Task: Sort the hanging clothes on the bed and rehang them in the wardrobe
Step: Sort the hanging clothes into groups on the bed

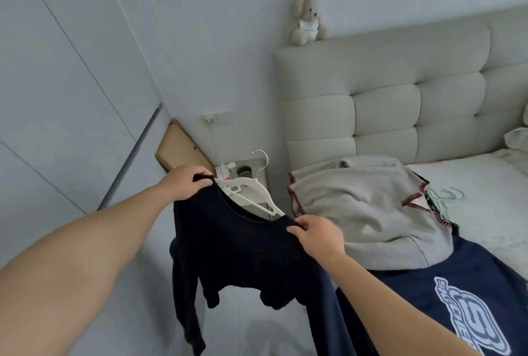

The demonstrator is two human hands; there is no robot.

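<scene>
**Dark sweater held up beside the bed**

Head view: left hand (185,183) and right hand (315,237) each pinch a shoulder of the dark sweater (243,250), clear of the bed's (485,184) left edge; a white hanger (251,193) pokes from its neckline

Black long-sleeved knit top (240,253), half on white plastic hanger (251,193), hanging left of bed (485,184); grey red-stitched garment (365,207) and navy printed garment (445,307) lying on it.

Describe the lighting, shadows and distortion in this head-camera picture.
Head view: soft, even, cool light with no glare; a faint shadow on the floor beneath the dark sweater; wide-angle bending curves the headboard and wardrobe door lines; edges look slightly soft.
</scene>
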